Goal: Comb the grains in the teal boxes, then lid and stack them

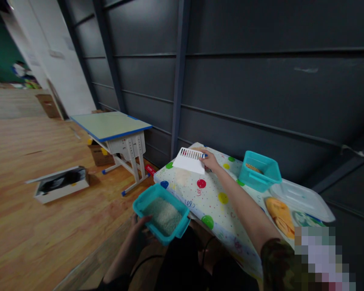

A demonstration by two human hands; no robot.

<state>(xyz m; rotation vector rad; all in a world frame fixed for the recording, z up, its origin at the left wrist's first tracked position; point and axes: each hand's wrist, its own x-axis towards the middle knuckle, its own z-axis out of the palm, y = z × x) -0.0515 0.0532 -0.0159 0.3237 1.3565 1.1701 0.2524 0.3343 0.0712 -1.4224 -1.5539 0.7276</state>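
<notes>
My left hand grips the near rim of a teal plastic tub of white rice, held just off the table's left edge above my lap. My right hand reaches across the table and holds a white slotted scoop by its edge at the far corner. The table wears a white cloth with coloured dots. A second teal tub with brownish grain stands to the right of that hand.
A clear plastic lid lies at the table's right end. A blue-edged desk stands behind on the wooden floor, with an open cardboard box left of it. A dark grey wall runs behind the table.
</notes>
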